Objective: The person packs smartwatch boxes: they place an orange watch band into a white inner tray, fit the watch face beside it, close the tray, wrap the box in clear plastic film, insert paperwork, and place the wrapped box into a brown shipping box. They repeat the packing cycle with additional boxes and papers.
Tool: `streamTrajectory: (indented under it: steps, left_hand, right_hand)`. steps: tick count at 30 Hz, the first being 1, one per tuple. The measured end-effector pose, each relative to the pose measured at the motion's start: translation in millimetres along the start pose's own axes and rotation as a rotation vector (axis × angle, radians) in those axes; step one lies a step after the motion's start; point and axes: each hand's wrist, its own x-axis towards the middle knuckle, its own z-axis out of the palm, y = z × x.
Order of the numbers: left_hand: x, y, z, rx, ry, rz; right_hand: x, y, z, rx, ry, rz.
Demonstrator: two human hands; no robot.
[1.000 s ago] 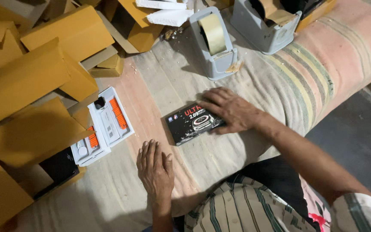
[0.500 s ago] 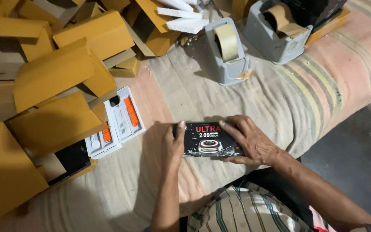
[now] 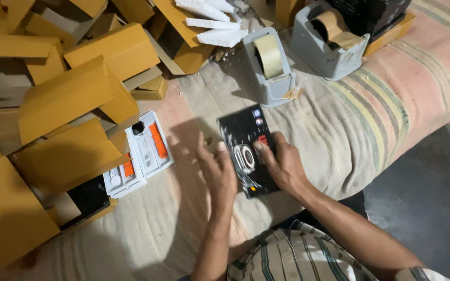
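Right now both my hands are on the black box point(image 3: 247, 151), which lies flat on the striped blanket point(image 3: 350, 119) just in front of the nearer tape dispenser point(image 3: 271, 67). My left hand point(image 3: 219, 169) presses against the box's left long edge, fingers spread and a little blurred. My right hand point(image 3: 282, 165) covers its lower right corner, fingers laid over the printed top. Neither hand is closed round it; both lie open against it, pinching it between them from the sides rather than clamping it.

To me it looks like a flat, stiff carton, light enough for one hand. Its glossy printed face probably slides easily under dry fingers, so I judge the long edges and corners the better places to take hold, thumb on one side and fingers on the other. Squeezing the broad face might dent the lid, and whatever sits inside could be delicate.

To the left of the black box lie two open white trays point(image 3: 140, 152) with orange strips in them. Beyond those is a heap of yellow cartons point(image 3: 63, 99). A second tape dispenser point(image 3: 329, 41) stands further back to the right.
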Motion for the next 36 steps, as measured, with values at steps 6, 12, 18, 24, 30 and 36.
streamTrajectory:
  steps: [6, 12, 18, 24, 30, 36]
  left_hand:
    - [-11.9, -42.8, 25.2, 0.339, -0.153, 0.224]
    - [-10.7, -66.4, 23.3, 0.117, -0.119, 0.267]
    - [-8.1, -52.8, 17.5, 0.153, -0.064, 0.241]
    - [-19.1, -34.2, -1.3, 0.238, -0.072, 0.255]
    - [-6.2, -44.5, -10.1, 0.085, -0.135, 0.369]
    - [-4.6, -46.1, -5.6, 0.063, -0.155, 0.356]
  right_hand:
    - [23.9, 21.4, 46.8, -0.726, 0.194, -0.585]
    - [69.3, 24.0, 76.8, -0.746, 0.032, -0.551]
    - [133.5, -0.3, 88.2, -0.758, -0.182, -0.429]
    - [76.2, -6.4, 74.4, -0.806, -0.152, -0.599]
    - [-2.0, 20.6, 57.9, -0.790, -0.158, -0.619]
    - [41.8, 21.7, 80.1, -0.772, -0.076, -0.632]
